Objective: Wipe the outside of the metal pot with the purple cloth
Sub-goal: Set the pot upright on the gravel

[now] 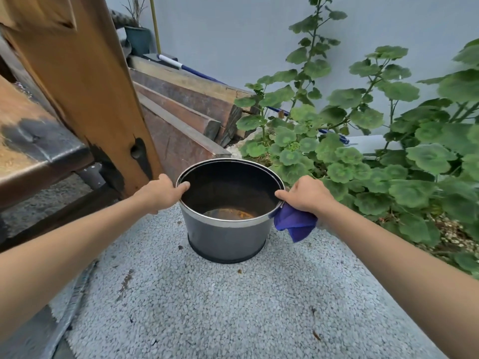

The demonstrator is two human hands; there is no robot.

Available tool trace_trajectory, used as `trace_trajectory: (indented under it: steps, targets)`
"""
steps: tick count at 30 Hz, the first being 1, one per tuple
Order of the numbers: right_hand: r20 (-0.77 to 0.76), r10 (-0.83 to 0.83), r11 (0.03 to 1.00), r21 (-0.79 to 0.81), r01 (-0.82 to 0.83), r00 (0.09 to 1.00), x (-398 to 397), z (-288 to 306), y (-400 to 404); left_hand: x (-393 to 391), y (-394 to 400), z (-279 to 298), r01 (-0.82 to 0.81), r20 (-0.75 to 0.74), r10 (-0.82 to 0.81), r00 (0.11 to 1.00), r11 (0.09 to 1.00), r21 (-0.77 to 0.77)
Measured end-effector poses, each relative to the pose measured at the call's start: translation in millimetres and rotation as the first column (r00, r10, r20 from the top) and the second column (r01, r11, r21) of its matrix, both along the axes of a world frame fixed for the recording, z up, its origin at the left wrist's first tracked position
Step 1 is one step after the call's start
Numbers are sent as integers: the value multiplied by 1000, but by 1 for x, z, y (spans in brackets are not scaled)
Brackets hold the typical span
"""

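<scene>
A dark grey metal pot [225, 237] with a shiny rim band stands upright on the pale gravel ground in the middle of the head view. Rusty residue lies at its bottom. My left hand [159, 191] grips the pot's left rim, thumb hooked inside. My right hand [304, 194] grips the right rim, thumb over the edge, and also holds the purple cloth [295, 224]. The cloth hangs bunched under my palm against the pot's right outer side.
A wooden plank [85, 81] leans just left of the pot, beside a worn wooden bench [33, 141]. Stacked timber [186, 107] lies behind. A leafy green plant [363, 151] crowds the right side. A blue-handled tool [191, 71] rests along the grey wall.
</scene>
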State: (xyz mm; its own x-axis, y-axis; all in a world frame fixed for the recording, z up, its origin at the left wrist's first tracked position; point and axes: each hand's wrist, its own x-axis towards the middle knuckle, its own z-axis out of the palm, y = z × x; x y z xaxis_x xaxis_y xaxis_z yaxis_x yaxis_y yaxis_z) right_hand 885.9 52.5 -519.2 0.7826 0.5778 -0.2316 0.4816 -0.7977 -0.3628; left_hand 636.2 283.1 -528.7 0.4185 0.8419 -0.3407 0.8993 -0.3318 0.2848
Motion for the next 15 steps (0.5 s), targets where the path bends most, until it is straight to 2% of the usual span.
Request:
trace_trajectory:
  steps: [1,3,5,6,8,9,10,11,12,14,15]
  targets:
    - [-64,-11,1000,15,12,998,0,10,-8,1,-3,7,-48,-9,48,999,999,-15]
    - [-235,-39,994,90,62,971,-3,38,-27,5,-13,26,-80,13,79,997,991,108]
    - [-432,-55,977,165,139,900,-4,77,-47,17,-30,60,-19,129,-16,991,965,262]
    - [-530,-64,963,189,192,845,-5,100,-56,26,-42,82,57,188,-114,975,957,285]
    - [-719,-51,925,228,305,693,-8,145,-71,43,-72,129,284,296,-328,897,941,183]
    - [-800,-44,898,231,374,599,-9,172,-79,52,-91,155,385,386,-365,847,923,28]
    - [-870,-20,864,233,446,493,-12,190,-84,57,-110,172,474,498,-338,798,863,-175]
    - [-918,5,826,228,516,398,-14,212,-89,62,-128,195,554,601,-275,750,758,-345]
    - [-954,38,783,213,585,297,-15,235,-95,66,-144,217,633,678,-249,692,662,-402]
    - [-987,69,709,152,689,147,-18,278,-110,71,-170,256,774,767,-345,541,562,-293]
    - [-992,70,693,126,710,107,-20,295,-118,73,-181,272,807,775,-409,482,552,-211]
